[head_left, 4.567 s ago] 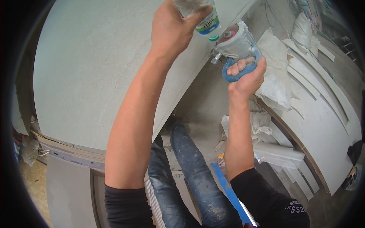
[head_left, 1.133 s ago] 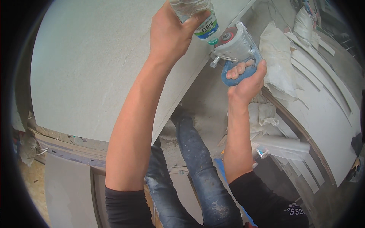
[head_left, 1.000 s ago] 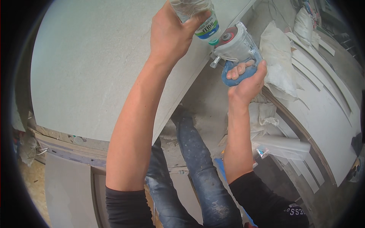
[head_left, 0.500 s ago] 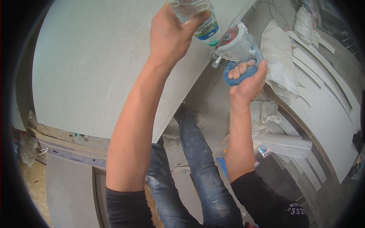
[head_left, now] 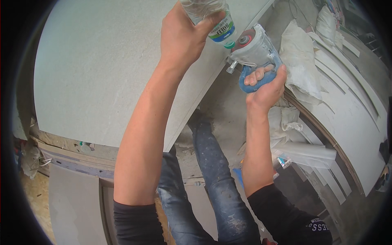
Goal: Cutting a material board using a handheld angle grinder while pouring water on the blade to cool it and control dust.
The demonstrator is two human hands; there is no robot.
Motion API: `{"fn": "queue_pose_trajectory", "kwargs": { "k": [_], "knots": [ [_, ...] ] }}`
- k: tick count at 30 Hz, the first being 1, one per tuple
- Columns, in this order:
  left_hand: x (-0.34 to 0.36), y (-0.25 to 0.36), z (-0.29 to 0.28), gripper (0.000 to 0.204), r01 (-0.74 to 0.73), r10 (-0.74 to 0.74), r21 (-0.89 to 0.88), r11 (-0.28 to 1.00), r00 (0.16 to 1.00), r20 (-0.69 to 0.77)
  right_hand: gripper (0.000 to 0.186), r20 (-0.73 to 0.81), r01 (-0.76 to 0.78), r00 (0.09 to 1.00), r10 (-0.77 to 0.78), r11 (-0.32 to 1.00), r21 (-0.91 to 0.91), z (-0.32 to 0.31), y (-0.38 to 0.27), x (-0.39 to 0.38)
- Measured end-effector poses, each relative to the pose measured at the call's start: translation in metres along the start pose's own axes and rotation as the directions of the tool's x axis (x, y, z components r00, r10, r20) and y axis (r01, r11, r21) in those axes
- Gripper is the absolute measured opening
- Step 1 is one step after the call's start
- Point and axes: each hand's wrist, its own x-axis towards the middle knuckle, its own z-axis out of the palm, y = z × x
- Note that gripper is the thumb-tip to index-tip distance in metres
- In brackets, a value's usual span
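Observation:
My left hand (head_left: 181, 34) is closed around a clear plastic water bottle (head_left: 223, 30), tipped so its green cap points down. The cap hangs close to the disc of a handheld circular cutter (head_left: 255, 51). My right hand (head_left: 267, 83) grips that cutter by its blue loop handle, fingers through the loop. Its dusty guard and reddish disc stand at the right edge of a large pale grey slab (head_left: 98, 81). Whether the disc touches the slab, I cannot tell. The bottle's upper end runs out of view at the top.
White sacks (head_left: 300, 61) lie to the right, beside long pale offcut strips (head_left: 347, 77). My legs in dusty jeans (head_left: 222, 183) stand below the slab's edge. More grey panels (head_left: 75, 200) lean at the lower left, near wooden boards (head_left: 77, 157).
Almost nothing differs. The bottle and cutter stay in place in my hands, with only a very slight shift of the view.

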Motion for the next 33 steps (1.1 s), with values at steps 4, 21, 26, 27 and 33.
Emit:
{"fn": "queue_pose_trajectory", "kwargs": {
  "k": [4,21,26,27,33],
  "knots": [
    [-0.005,0.021,0.000,0.043,0.039,-0.040,0.012,0.999,0.999,0.017,0.049,-0.014,0.014,1.000,-0.014,1.000,-0.022,-0.001,-0.001,-0.001],
    [-0.004,0.026,-0.013,0.044,0.074,-0.077,0.059,0.996,0.996,0.050,0.048,-0.005,0.005,1.000,-0.005,1.000,-0.002,0.002,0.002,-0.001],
    [0.003,0.020,-0.009,0.046,0.020,-0.020,0.050,0.999,1.000,0.005,0.047,-0.012,-0.015,1.000,0.016,1.000,0.011,0.008,0.002,0.006],
    [0.003,0.019,-0.010,0.046,-0.001,0.001,0.067,0.998,1.000,-0.003,0.047,-0.006,-0.012,1.000,0.012,1.000,0.019,0.008,0.003,0.006],
    [0.013,0.026,-0.009,0.045,0.005,-0.005,0.044,0.999,1.000,-0.013,0.047,0.006,0.001,1.000,-0.001,1.000,0.003,0.013,-0.002,0.012]
  ]
}}
